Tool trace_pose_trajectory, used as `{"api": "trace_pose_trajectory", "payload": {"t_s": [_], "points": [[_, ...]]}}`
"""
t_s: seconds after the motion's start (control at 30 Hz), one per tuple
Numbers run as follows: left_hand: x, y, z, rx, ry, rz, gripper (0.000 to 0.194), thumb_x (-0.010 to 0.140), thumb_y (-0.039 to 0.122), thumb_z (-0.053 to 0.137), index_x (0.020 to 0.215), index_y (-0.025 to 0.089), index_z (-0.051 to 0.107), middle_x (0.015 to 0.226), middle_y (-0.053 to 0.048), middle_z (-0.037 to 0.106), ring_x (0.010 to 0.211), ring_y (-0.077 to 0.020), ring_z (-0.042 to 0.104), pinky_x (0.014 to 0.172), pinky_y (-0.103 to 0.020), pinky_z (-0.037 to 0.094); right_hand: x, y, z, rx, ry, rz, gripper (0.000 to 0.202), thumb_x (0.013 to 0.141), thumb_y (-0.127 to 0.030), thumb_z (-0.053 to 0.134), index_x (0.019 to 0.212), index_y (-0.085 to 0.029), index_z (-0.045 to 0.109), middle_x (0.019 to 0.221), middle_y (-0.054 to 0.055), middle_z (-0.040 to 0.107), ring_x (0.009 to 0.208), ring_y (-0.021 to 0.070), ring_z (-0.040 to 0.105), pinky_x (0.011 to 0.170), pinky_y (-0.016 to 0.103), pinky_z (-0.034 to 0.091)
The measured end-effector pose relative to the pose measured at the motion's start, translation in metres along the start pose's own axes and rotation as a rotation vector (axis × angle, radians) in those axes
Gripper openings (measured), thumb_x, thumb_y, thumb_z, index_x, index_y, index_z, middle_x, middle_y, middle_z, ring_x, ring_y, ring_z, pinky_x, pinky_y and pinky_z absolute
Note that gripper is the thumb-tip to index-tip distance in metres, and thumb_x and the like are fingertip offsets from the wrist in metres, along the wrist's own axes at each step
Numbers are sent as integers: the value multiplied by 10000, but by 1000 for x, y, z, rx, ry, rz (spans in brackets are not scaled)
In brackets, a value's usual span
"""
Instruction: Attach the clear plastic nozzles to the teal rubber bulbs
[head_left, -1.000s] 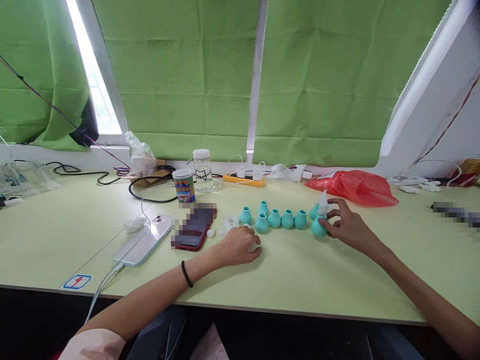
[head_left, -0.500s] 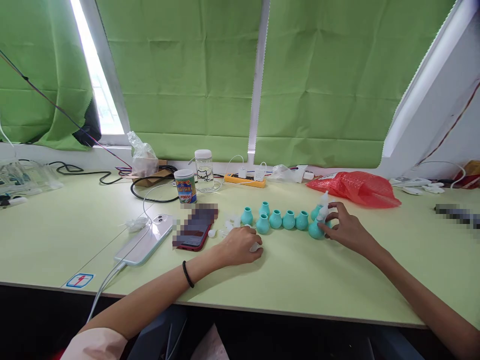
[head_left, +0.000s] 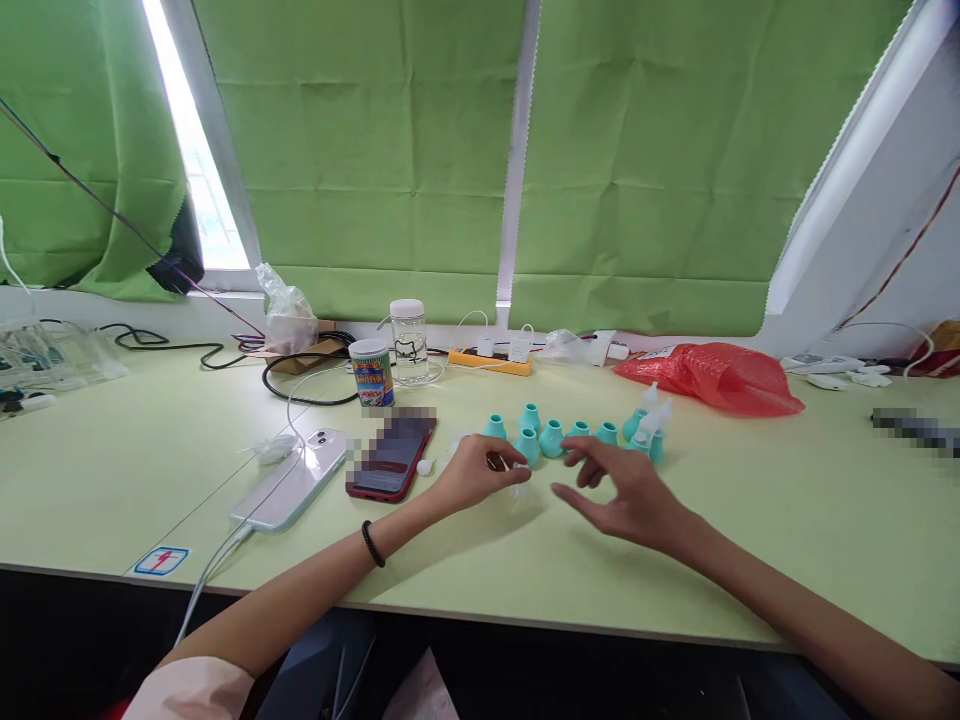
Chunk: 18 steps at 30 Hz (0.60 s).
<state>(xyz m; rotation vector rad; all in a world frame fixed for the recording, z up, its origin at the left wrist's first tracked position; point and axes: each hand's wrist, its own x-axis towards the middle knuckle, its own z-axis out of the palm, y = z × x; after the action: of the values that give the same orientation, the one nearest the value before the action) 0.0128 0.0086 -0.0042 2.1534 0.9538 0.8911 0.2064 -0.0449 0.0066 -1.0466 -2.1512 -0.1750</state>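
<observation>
My left hand (head_left: pixel 477 474) is closed in a pinch on a small translucent nozzle (head_left: pixel 520 488), held just in front of the teal rubber bulbs. My right hand (head_left: pixel 626 497) is open and empty, thumb and fingers apart, to the right of that nozzle. Several round teal bulbs (head_left: pixel 552 439) stand upright with open necks, some partly covered by my right hand. At the right end of the group, several bulbs (head_left: pixel 632 424) carry pointed translucent nozzles (head_left: pixel 657 418). Behind my left hand lie loose translucent pieces, mostly hidden, and a small white piece (head_left: pixel 425 467).
Left of my hands lie a red-cased phone (head_left: pixel 401 468) and a white phone (head_left: pixel 289 482) on a charging cable. Behind stand a patterned can (head_left: pixel 373 375), a clear jar (head_left: pixel 409 350) and an orange power strip (head_left: pixel 491 362). A red bubble-wrap bag (head_left: pixel 709 378) lies back right.
My right hand has let go of the nozzle on a right-end bulb and moved left, opening. The left hand has lifted slightly, bringing its nozzle into clearer view.
</observation>
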Motion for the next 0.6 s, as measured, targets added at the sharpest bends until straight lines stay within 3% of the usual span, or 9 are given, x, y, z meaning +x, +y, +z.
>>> {"api": "trace_pose_trajectory", "payload": {"t_s": [0.13, 0.33, 0.43, 0.6], "points": [[4, -5, -2, -325, 20, -123, 256, 603, 345, 611, 672, 99, 591, 524, -2, 542, 459, -76, 495, 449, -187, 394, 7, -10, 31, 200, -170, 98, 425, 689, -337, 537, 1062, -175, 415, 796, 33, 564, 510, 89, 535, 519, 244, 472], [5, -3, -2, -483, -34, -231, 290, 558, 348, 649, 629, 84, 552, 576, -25, 577, 544, -117, 567, 570, -255, 475, 2, -3, 51, 455, -139, 268, 263, 766, -330, 438, 974, -174, 475, 696, 19, 549, 535, 97, 521, 474, 218, 460], [7, -2, -7, -220, -8, -136, 255, 669, 344, 546, 684, 90, 563, 599, -35, 581, 554, -112, 555, 568, -254, 470, 1, 0, 52, 454, -111, 290, 250, 764, -315, 442, 949, -160, 509, 611, -2, 532, 498, 92, 491, 481, 225, 448], [9, -1, -25, 662, 162, 145, 213, 749, 245, 428, 821, 137, 597, 772, -71, 566, 735, -163, 501, 662, -297, 419, -1, 1, 54, 396, -83, 258, 220, 703, -294, 514, 860, -156, 583, 575, 1, 541, 488, 96, 468, 466, 224, 421]]}}
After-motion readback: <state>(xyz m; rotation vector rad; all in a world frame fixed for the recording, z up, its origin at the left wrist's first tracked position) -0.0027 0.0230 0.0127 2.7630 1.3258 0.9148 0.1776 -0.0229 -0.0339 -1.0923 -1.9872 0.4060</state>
